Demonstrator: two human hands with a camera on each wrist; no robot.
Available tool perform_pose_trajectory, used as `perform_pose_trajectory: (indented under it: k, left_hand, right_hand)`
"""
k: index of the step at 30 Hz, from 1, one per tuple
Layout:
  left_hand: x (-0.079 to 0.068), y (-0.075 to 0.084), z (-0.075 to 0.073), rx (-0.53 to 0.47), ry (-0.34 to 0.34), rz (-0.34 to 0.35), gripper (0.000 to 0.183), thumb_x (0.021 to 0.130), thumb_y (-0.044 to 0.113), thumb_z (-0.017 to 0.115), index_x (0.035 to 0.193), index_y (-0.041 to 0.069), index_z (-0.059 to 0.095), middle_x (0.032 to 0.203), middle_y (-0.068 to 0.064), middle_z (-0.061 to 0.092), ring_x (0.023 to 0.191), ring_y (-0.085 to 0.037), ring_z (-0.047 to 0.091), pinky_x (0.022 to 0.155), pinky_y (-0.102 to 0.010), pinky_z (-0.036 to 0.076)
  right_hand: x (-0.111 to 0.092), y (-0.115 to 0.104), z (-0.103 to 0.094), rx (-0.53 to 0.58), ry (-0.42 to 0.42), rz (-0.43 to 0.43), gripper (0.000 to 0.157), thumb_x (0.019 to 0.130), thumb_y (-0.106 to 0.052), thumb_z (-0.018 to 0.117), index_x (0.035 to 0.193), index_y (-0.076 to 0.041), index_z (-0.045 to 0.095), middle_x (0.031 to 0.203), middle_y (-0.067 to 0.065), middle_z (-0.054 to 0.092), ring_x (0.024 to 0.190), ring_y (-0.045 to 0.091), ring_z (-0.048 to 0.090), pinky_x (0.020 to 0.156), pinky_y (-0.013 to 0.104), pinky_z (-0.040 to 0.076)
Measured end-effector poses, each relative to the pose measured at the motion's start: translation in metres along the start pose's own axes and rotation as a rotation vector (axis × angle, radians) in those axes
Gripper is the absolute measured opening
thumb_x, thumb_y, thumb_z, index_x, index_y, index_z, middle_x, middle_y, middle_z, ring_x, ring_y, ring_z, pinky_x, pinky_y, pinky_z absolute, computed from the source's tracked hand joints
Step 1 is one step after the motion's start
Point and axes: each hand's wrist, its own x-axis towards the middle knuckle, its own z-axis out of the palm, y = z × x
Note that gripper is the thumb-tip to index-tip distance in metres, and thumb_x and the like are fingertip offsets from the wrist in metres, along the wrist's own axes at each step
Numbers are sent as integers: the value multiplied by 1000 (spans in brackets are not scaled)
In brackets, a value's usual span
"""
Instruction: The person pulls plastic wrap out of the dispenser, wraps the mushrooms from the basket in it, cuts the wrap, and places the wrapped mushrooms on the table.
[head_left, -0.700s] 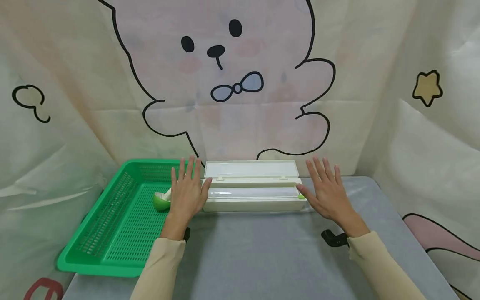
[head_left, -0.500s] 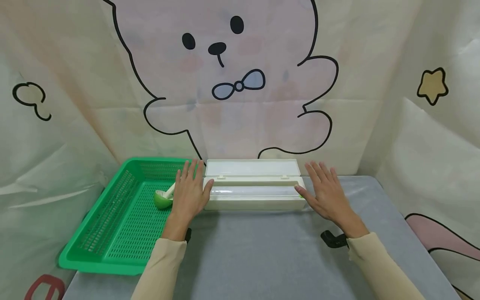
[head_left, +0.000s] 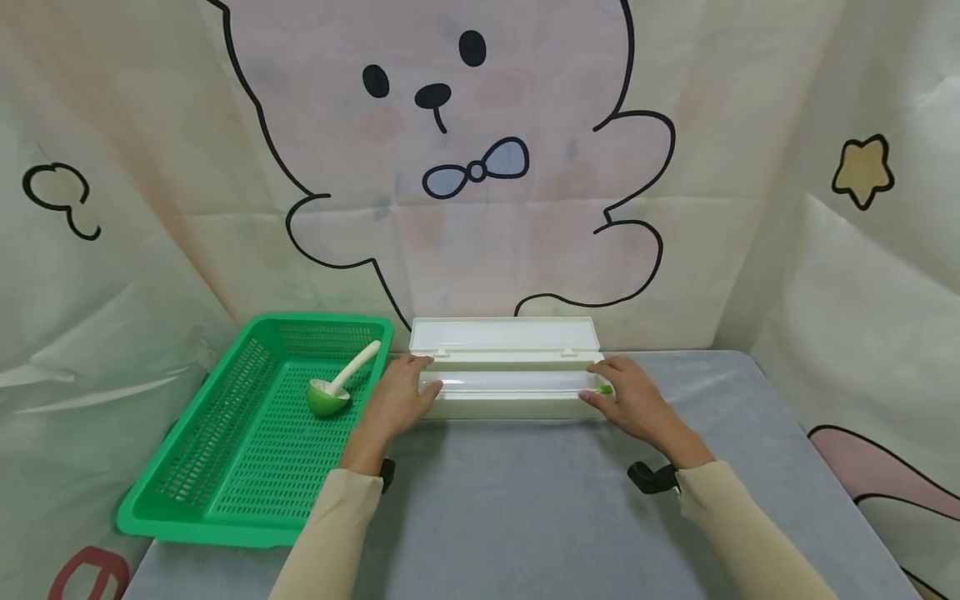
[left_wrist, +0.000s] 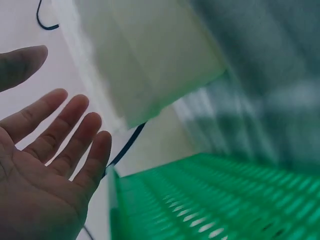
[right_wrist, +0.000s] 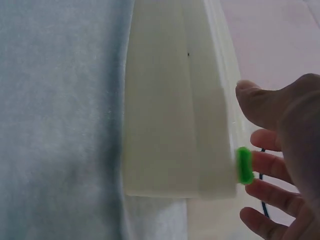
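Observation:
A long white cling film dispenser (head_left: 517,408) lies on the table against the back curtain, its lid (head_left: 504,335) raised. Inside it shows a roll of clear film (head_left: 502,382). My left hand (head_left: 396,398) is at the dispenser's left end, fingers slightly bent; the left wrist view shows them spread beside the box's end (left_wrist: 155,60), holding nothing. At the other end hovers my right hand (head_left: 637,402), thumb apart from the fingers. A small green tab (right_wrist: 244,165) at that end lies close to those fingertips; whether they touch it I cannot tell.
Left of the dispenser stands a green plastic basket (head_left: 187,533) with slotted walls. It holds a green ladle (head_left: 327,402) with a white handle. A grey cloth covers the table (head_left: 510,517). Printed curtains (head_left: 697,275) enclose the back and sides.
Both hands have come down and inward from above the dispenser's ends, their raised, straight fingers now bending. The ladle's handle, partly covered by my left hand before, now shows fully.

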Motion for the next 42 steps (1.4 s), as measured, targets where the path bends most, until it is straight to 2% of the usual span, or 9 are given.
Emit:
perform_pose_trajectory:
  k: [9, 14, 21, 27, 29, 32, 36, 39, 42]
  left_hand:
    - [6, -8, 16, 9, -26, 11, 40, 97, 27, 69, 129, 3, 68, 134, -17, 60, 128, -40, 49, 100, -60, 40]
    - [7, -9, 17, 5, -57, 25, 34, 99, 26, 67, 123, 3, 72, 130, -13, 61, 127, -37, 47, 100, -61, 37]
    - [8, -12, 17, -64, -43, 15, 21, 97, 17, 70, 109, 2, 78, 120, -13, 65, 122, -37, 50, 99, -61, 35]
    - [10, -14, 16, -110, -31, -3, 13, 94, 13, 73, 98, 3, 81, 111, -11, 69, 118, -36, 53, 100, -60, 36]
    - [12, -14, 15, -124, -25, -10, 11, 93, 12, 74, 96, 4, 81, 108, -11, 70, 115, -35, 55, 99, -59, 37]
    - [14, -15, 16, -143, -19, -38, 10, 92, 12, 75, 94, 4, 81, 105, -10, 71, 111, -33, 59, 99, -56, 39]
    - [16, -14, 16, -164, -4, -82, 11, 94, 14, 73, 94, 5, 80, 103, -11, 72, 111, -32, 59, 99, -53, 40]
    - [16, -13, 18, -177, 3, -108, 14, 97, 16, 70, 97, 5, 78, 105, -11, 70, 114, -33, 57, 100, -53, 38]
    - [16, -13, 20, -159, 16, -97, 15, 99, 16, 67, 99, 4, 77, 106, -11, 68, 115, -35, 56, 100, -55, 38]
  right_hand:
    - [7, 9, 8, 100, -37, 20, 40, 90, -19, 79, 120, 4, 70, 116, 20, 63, 118, 45, 49, 98, 61, 41]
    - [10, 10, 6, 139, -62, 35, 31, 90, -19, 79, 113, 1, 75, 109, 16, 63, 117, 45, 47, 95, 61, 41]
    - [10, 10, 6, 211, -60, 77, 14, 88, -15, 81, 96, -4, 81, 101, 11, 64, 113, 41, 46, 92, 56, 39]
    - [13, 14, 6, 263, -92, 168, 9, 88, -16, 81, 92, -8, 81, 101, 7, 66, 111, 35, 46, 91, 54, 40]
    - [15, 16, 6, 275, -92, 170, 8, 88, -16, 81, 90, -8, 81, 100, 7, 67, 109, 33, 47, 87, 52, 42]
    - [16, 19, 7, 295, -75, 154, 5, 87, -13, 81, 87, -8, 81, 96, 7, 69, 103, 31, 50, 81, 46, 44]
    - [16, 21, 9, 320, -47, 129, 6, 87, -10, 81, 83, -6, 80, 92, 6, 71, 96, 29, 51, 78, 40, 38]
    - [16, 20, 11, 325, -1, 126, 6, 87, -8, 80, 82, -4, 79, 90, 8, 71, 93, 29, 51, 77, 40, 37]
    - [15, 18, 16, 307, 77, 135, 6, 88, -5, 79, 84, -1, 77, 88, 10, 72, 91, 31, 55, 78, 43, 42]
